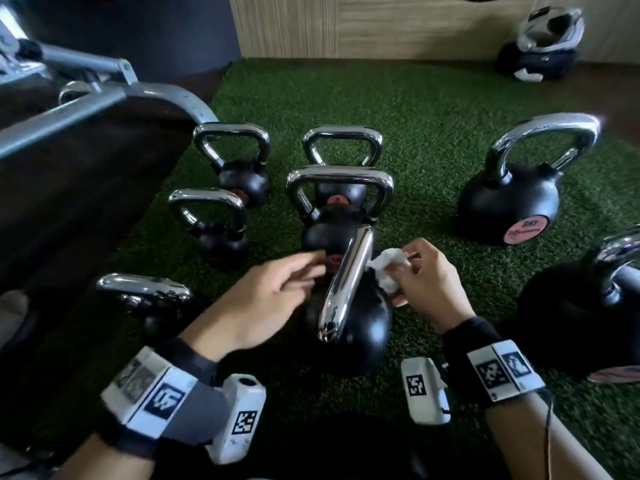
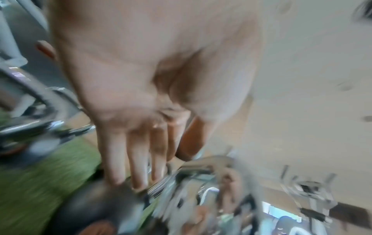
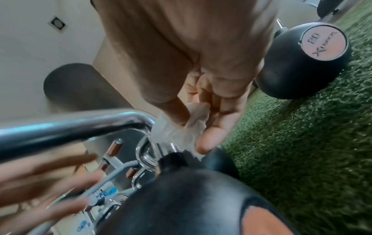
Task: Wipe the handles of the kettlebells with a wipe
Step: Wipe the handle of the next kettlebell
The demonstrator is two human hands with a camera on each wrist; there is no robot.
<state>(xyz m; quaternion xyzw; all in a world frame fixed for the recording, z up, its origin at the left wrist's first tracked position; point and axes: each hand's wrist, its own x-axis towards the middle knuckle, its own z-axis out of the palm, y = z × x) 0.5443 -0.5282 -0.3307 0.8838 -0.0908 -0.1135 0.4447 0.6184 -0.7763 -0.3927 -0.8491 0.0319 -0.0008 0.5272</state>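
A black kettlebell (image 1: 349,327) stands on the turf right in front of me, its chrome handle (image 1: 346,282) seen end-on. My right hand (image 1: 419,275) pinches a crumpled white wipe (image 1: 389,265) between thumb and fingers against the handle's right side. In the right wrist view the wipe (image 3: 181,127) touches the chrome handle (image 3: 66,128) near its bend. My left hand (image 1: 277,292) hovers just left of the handle with fingers straight and holds nothing; in the left wrist view its blurred fingers (image 2: 128,159) reach toward the chrome.
Several more chrome-handled kettlebells stand on the green turf (image 1: 415,109): one behind (image 1: 341,202), a large one at right (image 1: 512,192), small ones at left (image 1: 211,220). A metal rack frame (image 1: 86,98) rises at the left. A bag (image 1: 543,43) lies by the wood wall.
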